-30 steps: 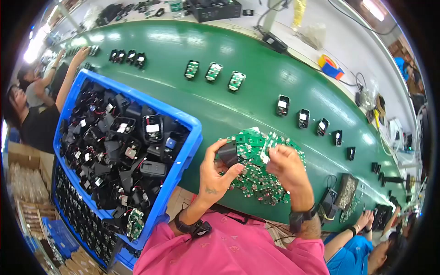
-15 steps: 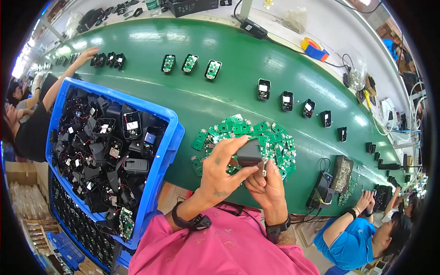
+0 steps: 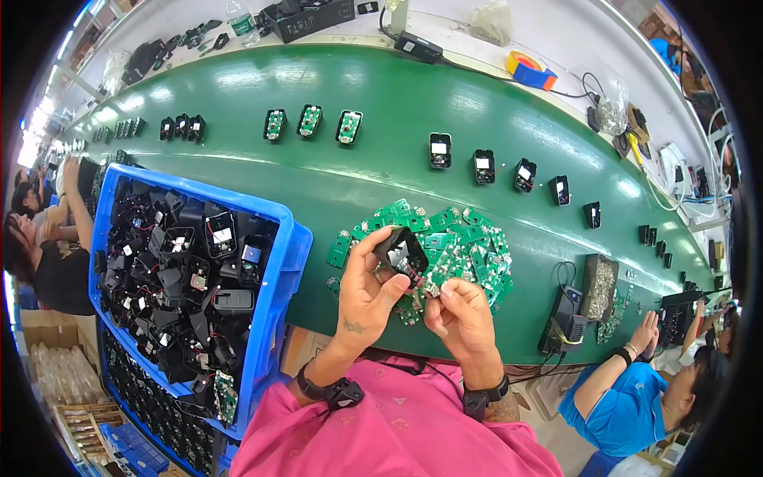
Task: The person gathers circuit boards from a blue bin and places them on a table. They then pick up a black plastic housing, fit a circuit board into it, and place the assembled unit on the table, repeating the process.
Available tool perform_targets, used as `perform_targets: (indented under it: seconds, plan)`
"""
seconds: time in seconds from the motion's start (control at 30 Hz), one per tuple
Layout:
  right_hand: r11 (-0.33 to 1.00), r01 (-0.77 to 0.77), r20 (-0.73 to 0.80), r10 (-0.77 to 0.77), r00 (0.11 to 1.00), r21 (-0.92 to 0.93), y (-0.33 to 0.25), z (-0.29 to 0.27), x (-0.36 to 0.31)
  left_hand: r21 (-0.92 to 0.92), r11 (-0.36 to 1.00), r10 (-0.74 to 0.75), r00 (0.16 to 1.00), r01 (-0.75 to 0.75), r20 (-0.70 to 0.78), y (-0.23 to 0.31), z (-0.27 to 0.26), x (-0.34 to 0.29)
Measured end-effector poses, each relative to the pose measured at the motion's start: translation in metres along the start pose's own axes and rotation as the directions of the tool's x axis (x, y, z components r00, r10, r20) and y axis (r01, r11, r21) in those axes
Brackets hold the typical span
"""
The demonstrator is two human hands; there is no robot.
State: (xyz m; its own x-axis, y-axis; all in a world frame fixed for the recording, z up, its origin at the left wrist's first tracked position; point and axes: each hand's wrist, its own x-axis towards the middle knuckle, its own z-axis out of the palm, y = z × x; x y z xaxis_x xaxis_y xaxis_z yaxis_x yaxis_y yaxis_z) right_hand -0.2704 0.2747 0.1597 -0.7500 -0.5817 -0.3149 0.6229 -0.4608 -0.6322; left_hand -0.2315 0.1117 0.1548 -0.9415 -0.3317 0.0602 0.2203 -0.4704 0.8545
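Note:
My left hand [image 3: 364, 296] grips a small black plastic housing [image 3: 393, 250], thumb on the near side. The open side of the housing shows, with a pale part and red wire inside. Close to its lower right edge, the thumb and fingers of my right hand [image 3: 465, 314] pinch a small metallic piece [image 3: 431, 288]; its exact kind is too small to tell. Red wire shows between the housing and that piece. Beneath and beyond both hands, a heap of green circuit boards [image 3: 481, 253] lies on the green table [image 3: 318, 179].
A blue crate [image 3: 296, 254] full of black housings stands at my left. Housings with green boards [image 3: 310, 121] and others with white parts [image 3: 484, 166] line the table. A black device [image 3: 564, 318] and a tray of small metal parts [image 3: 598, 288] sit right. Co-workers sit at both sides.
My left hand has turned the housing from its closed back to its open side. Both hands sit slightly further left. At the far left, a co-worker's arm has drawn back from the row of housings.

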Motion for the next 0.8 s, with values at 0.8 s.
perform_targets:
  seconds: [0.8]
  plan:
    - [0.984,0.005,-0.057,-0.016,0.998,-0.178,0.003,-0.001,-0.006,0.171,0.984,-0.046,0.999,0.044,0.006,-0.001,0.003,-0.002]
